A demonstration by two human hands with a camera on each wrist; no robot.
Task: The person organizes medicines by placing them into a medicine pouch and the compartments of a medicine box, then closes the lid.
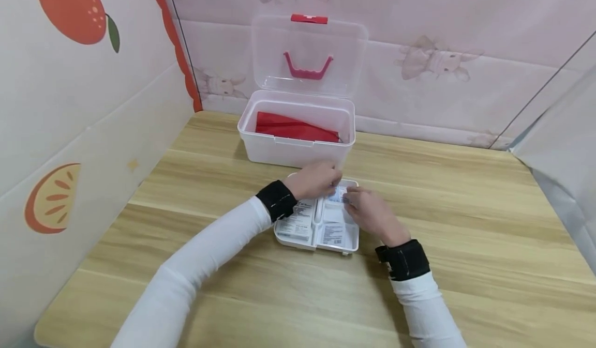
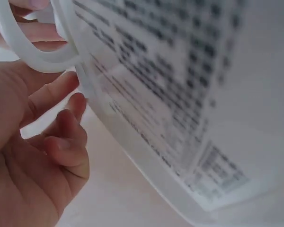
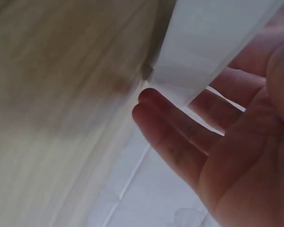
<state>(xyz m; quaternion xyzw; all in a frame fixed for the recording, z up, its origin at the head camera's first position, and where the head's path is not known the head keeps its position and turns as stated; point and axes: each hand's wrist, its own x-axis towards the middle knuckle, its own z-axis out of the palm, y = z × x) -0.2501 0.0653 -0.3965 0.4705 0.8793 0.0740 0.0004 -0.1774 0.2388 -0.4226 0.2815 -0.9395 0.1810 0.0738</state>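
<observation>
A white compartment tray (image 1: 318, 229) lies on the table, with flat printed packets in its sections. Over its far right section, a blue-and-white packet (image 1: 336, 195) is between my hands. My left hand (image 1: 313, 181) reaches across the tray and pinches the packet's far side, its curled fingers partly covering it. From the right, my right hand (image 1: 372, 213) pinches the near right edge, fingertips partly hidden. In the left wrist view, the tray's white loop handle (image 2: 26, 52) crosses in front of the fingers. The right wrist view shows two outer fingers (image 3: 173, 137) extended beside the tray wall.
Behind the tray stands an open translucent box (image 1: 298, 154) with a red cloth-like item (image 1: 293, 127) inside. Its raised lid (image 1: 309, 40) has a red handle (image 1: 308, 73) and leans toward the patterned back wall. Another wall borders the wooden table (image 1: 261, 296) at left.
</observation>
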